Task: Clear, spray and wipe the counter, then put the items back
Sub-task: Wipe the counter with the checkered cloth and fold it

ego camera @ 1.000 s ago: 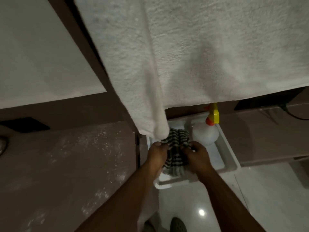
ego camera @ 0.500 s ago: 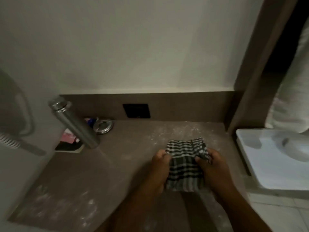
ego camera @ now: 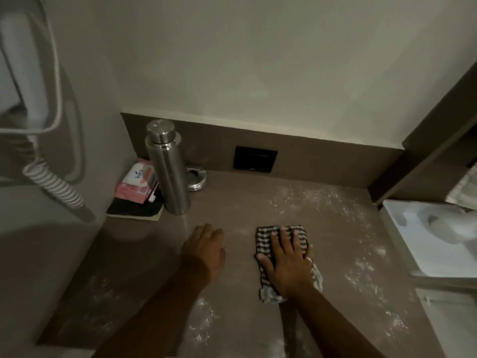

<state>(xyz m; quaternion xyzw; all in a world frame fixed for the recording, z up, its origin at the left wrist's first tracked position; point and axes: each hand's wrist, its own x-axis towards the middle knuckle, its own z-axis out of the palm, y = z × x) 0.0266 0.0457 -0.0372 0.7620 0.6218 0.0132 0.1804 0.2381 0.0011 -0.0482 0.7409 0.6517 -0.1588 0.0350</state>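
A folded black-and-white checked cloth [ego camera: 265,240] lies on the brown counter [ego camera: 245,202], which is dusted with white powder. My right hand [ego camera: 285,262] lies flat on the cloth, palm down, fingers spread over it. My left hand [ego camera: 204,250] rests beside it on the bare counter, holding nothing. A steel bottle [ego camera: 167,169] stands upright at the back left. Beside it sit a pink tissue pack [ego camera: 136,183] on a black notebook [ego camera: 134,208], and a metal ashtray [ego camera: 196,178].
A white tray [ego camera: 402,244] with a blurred white spray bottle [ego camera: 454,223] sits to the right, off the counter. A wall-mounted hair dryer with a coiled cord [ego camera: 54,187] hangs on the left. A black socket plate [ego camera: 255,160] is set in the backsplash.
Both hands carried the cloth from the tray to the counter. The cloth now lies flat under my right hand, and my left hand has let go and moved left.
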